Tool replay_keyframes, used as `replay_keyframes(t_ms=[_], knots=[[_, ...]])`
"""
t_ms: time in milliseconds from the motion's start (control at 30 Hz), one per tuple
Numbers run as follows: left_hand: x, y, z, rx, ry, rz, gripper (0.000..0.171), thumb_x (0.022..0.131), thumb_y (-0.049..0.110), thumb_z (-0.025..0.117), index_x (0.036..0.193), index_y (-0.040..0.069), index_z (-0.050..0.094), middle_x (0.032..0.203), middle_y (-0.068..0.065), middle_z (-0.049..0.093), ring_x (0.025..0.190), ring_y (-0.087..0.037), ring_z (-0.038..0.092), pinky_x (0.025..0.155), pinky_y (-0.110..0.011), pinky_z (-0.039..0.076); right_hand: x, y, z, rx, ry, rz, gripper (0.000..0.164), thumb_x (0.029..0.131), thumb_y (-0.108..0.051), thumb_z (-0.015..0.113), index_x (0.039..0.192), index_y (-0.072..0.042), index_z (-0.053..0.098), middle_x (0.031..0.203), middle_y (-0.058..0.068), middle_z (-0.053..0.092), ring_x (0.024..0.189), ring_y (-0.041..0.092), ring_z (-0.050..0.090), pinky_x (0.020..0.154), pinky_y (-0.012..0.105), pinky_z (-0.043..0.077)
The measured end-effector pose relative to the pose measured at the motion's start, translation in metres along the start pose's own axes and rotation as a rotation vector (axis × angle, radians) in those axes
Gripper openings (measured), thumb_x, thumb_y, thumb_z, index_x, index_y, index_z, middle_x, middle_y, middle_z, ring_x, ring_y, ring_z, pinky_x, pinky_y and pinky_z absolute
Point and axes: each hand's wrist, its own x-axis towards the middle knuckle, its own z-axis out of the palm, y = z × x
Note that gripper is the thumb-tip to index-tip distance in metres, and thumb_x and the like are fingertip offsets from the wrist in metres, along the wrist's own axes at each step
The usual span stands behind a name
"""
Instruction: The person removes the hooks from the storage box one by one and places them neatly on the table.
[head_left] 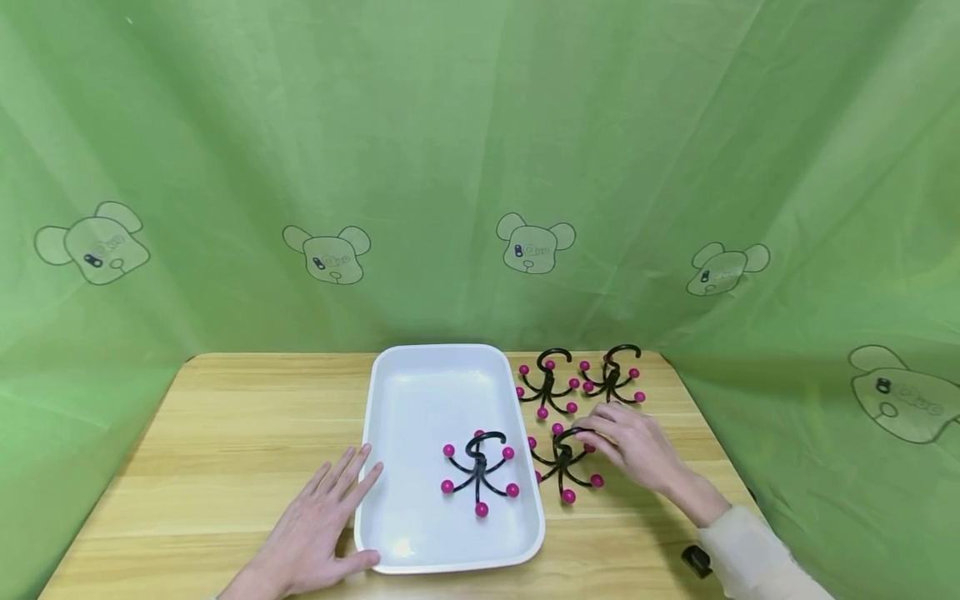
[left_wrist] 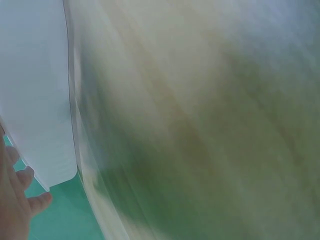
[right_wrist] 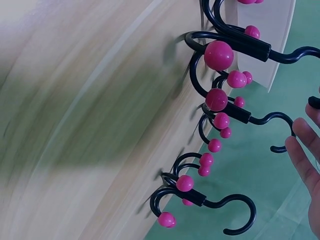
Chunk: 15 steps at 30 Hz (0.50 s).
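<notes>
My left hand (head_left: 311,529), fingers straight and spread, touches the left rim of a white tray (head_left: 412,408). Inside the tray stands a black multi-arm hook hanger (head_left: 480,468) with pink balls on its arm ends and a curved hook on top. Just right of the tray is a second such hook hanger (head_left: 564,457). The fingers of my right hand (head_left: 637,446) pinch its top hook; in the right wrist view, the hook's black tip (right_wrist: 314,102) shows against a finger. In the left wrist view, fingers (left_wrist: 25,177) lie along the tray's edge.
Two more hook hangers (head_left: 547,385) (head_left: 612,379) stand behind my right hand, near the table's back edge. A small black object (head_left: 697,561) lies by my right sleeve. A green curtain (head_left: 435,167) with bear-face drawings surrounds the wooden table (head_left: 247,442).
</notes>
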Motion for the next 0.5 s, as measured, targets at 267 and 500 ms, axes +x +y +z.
replay_keyframes(t_ms=[267,500], knots=[[-0.0004,0.0002,0.0008,-0.004,0.007,0.004,0.108,0.081,0.082,0.064,0.162,0.013,0.042,0.172,-0.015,0.037,0.151,-0.039,0.048,0.136,-0.029,-0.003,-0.0015,-0.0010,-0.0015,-0.012,-0.033,0.032,0.025,0.099,-0.034,0.068,0.111,-0.015,0.080,0.095,-0.005,0.074,0.082,0.009,0.066,0.070,0.026,0.060],[0.0000,-0.0002,0.0005,-0.011,0.009,0.004,0.108,0.081,0.081,0.064,0.162,0.013,0.042,0.171,-0.016,0.038,0.151,-0.039,0.048,0.135,-0.028,-0.005,0.0007,-0.0073,-0.0072,-0.030,-0.096,0.094,0.031,0.093,-0.031,0.077,0.120,-0.016,0.077,0.108,0.000,0.078,0.096,0.018,0.073,0.080,0.038,0.065]])
